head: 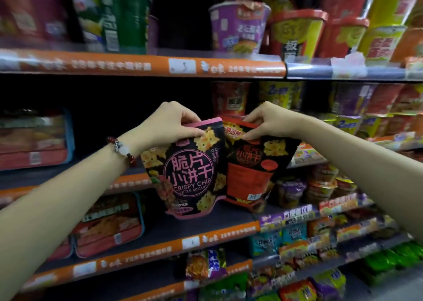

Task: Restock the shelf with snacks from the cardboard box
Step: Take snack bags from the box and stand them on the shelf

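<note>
Two black snack pouches stand side by side on the dark shelf board (146, 234), each pinched at its top edge by one hand. Pink-trimmed pouch (187, 168), printed "CRISPY CHIP LITTLE BISCUIT" with cracker pictures, sits upright with its base on the shelf; the left hand (169, 123) grips its sealed top strip, fingers curled over the back and thumb pressed on the front. Just beside it on the right, touching or slightly overlapped by it, the red-trimmed pouch (254, 165) leans a little to the right, its base also on the shelf; the right hand (269, 122) pinches its top, fingers behind and thumb on the front. A beaded bracelet (122, 148) with red beads and a pale charm circles the left wrist.

To the left on the same shelf and the one above stand red packs with blue edges (107, 225). To the right are small cups and packets in purple, orange and yellow (320, 186). The upper shelf, fronted by an orange price strip (137, 66), holds large noodle tubs: a green one (119, 17), a purple one (238, 26) and red ones (295, 33). Lower shelves carry bright bagged goods (206, 266), blurred
</note>
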The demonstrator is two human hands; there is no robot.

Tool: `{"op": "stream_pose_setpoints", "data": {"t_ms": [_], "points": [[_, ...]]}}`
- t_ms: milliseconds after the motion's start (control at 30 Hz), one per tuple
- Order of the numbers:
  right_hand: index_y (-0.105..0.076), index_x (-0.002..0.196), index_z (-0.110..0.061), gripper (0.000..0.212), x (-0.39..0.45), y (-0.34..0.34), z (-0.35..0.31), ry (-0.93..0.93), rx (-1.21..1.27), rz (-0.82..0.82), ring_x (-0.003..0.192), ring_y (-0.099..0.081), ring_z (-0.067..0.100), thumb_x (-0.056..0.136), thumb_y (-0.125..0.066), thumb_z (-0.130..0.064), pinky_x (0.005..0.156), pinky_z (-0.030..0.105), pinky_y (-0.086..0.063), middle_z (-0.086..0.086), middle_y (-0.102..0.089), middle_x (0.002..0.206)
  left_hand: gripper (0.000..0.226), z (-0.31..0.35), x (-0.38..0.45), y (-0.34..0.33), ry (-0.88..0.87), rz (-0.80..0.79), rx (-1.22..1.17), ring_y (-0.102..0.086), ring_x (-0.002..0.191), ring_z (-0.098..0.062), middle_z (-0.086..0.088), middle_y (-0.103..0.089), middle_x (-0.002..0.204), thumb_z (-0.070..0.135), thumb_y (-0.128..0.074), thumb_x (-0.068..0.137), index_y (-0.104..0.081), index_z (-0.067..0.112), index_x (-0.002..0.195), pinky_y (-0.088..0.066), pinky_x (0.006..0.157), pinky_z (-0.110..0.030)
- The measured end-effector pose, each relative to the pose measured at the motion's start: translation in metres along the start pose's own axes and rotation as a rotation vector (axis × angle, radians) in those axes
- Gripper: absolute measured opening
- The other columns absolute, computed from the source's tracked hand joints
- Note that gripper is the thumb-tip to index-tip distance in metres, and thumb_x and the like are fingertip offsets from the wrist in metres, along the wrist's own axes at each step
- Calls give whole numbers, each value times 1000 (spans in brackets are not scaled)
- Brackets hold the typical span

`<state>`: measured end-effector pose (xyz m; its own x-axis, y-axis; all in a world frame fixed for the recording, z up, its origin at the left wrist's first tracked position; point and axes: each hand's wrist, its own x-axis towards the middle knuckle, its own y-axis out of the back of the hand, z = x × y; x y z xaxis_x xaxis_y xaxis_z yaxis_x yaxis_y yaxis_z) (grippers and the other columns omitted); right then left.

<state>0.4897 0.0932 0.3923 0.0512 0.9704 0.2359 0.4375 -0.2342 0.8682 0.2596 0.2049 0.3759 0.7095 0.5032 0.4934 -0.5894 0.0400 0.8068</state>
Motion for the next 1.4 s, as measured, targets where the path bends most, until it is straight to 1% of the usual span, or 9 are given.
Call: {"op": "stream_pose_setpoints", "data": {"t_ms": [167,333,433,600,800,967,1133,1267,1400], "points": [[-76,94,-12,19,31,2,-48,88,-23,44,81,-68,5,77,-77,-20,73,19,-53,-4,-75,91,19,-28,-5,54,-7,78,28,-65,77,-2,6,-72,82,30,-73,80,-76,18,93,-53,70,-21],[-70,109,-10,30,57,5,-82,171,-149,137,77,-60,-13,81,-74,-20,70,6,-40,-12,-69,94,21,-49,-5,97,-30,135,139,-64,78,-10,1,-72,83,31,-71,81,-76,15,93,-50,66,-25],[-65,119,-7,43,73,0,-88,203,-246,244,110,-59,13,81,-74,-23,88,20,-40,1,-65,122,21,-58,-3,113,-46,186,194,-65,77,-17,-4,-73,83,29,-72,81,-76,13,93,-47,63,-25],[-67,118,-11,40,94,-19,-82,286,-298,292,115,-59,19,82,-72,-26,107,44,-38,2,-66,121,21,-70,-5,101,-111,224,330,-66,82,-15,-2,-75,92,25,-70,82,-75,14,100,-53,77,-31],[-69,113,-16,35,106,-29,-87,389,-384,264,104,-63,19,82,-70,-32,94,36,-47,-2,-70,113,19,-80,-3,73,-187,380,507,-70,81,-22,1,-75,85,30,-63,87,-72,21,101,-56,67,-39],[-68,109,-22,46,104,-30,-87,371,-606,450,91,-62,25,79,-64,-57,68,33,-48,-1,-70,92,31,-90,-6,60,-244,545,686,-67,63,-22,0,-70,68,41,-64,81,-71,13,94,-51,59,-31],[-66,109,-24,51,93,-37,-74,333,-625,571,85,-65,26,76,-62,-63,65,33,-48,1,-70,84,50,-101,-14,41,-82,769,760,-65,88,-22,2,-72,90,60,-52,82,-68,18,103,-38,88,-38],[-69,97,-15,58,87,-51,-52,353,-567,827,80,-66,28,68,-67,-66,72,38,-47,2,-70,75,59,-103,-21,30,76,876,717,-57,106,-24,2,-68,104,71,-51,78,-66,20,104,-32,106,-51],[-64,107,-15,63,85,-75,-38,225,-322,966,105,-54,30,65,-72,-61,81,45,-46,4,-65,109,62,-103,-24,19,200,939,615,-44,120,-23,1,-61,114,73,-55,74,-62,22,107,-22,110,-63]]}}
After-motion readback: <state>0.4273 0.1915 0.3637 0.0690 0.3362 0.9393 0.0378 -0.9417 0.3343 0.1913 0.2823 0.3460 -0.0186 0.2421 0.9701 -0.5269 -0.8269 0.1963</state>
